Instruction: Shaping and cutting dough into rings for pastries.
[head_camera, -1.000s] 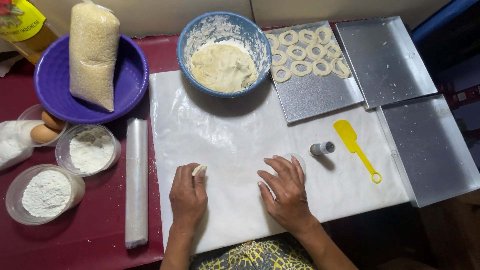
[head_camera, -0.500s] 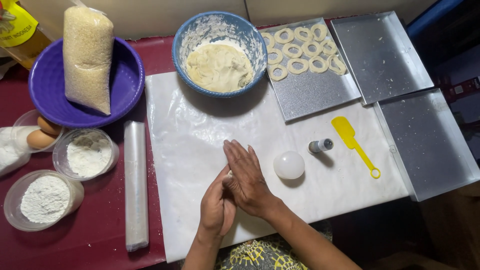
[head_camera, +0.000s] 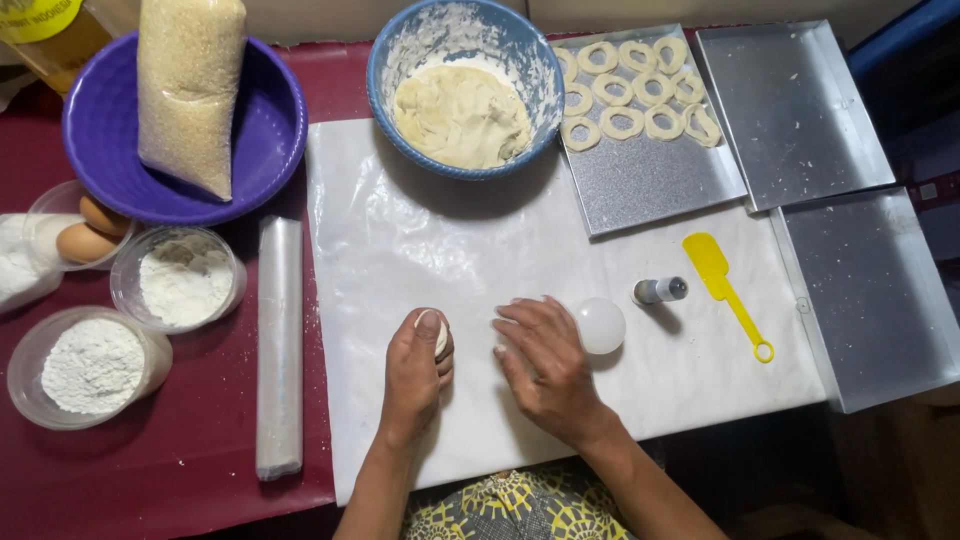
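Observation:
My left hand (head_camera: 418, 372) rests on the white sheet (head_camera: 400, 230) with its fingers closed around a small pale piece of dough (head_camera: 437, 330) that shows at the fingertips. My right hand (head_camera: 548, 365) lies palm down on the sheet just to its right, fingers spread, with nothing gripped. A white round cap-like piece (head_camera: 601, 325) sits touching the right hand's far side. Beyond it lie a small grey cylinder (head_camera: 660, 290) and a yellow spatula (head_camera: 728, 290). At the sheet's far edge stands a blue bowl (head_camera: 400, 50) holding a mass of dough (head_camera: 460, 112).
A metal tray (head_camera: 650, 185) carries several dough rings (head_camera: 630, 95); two empty trays (head_camera: 790, 110) (head_camera: 870, 300) lie right of it. On the left are a purple bowl (head_camera: 95, 140) with a bag of grains (head_camera: 188, 90), eggs (head_camera: 85, 240), two tubs of white powder (head_camera: 185, 280) (head_camera: 92, 365) and a wrap roll (head_camera: 280, 345).
The hands were pressed together half a second ago and have since parted. The left now holds the dough piece; the right has dropped flat beside the white round piece.

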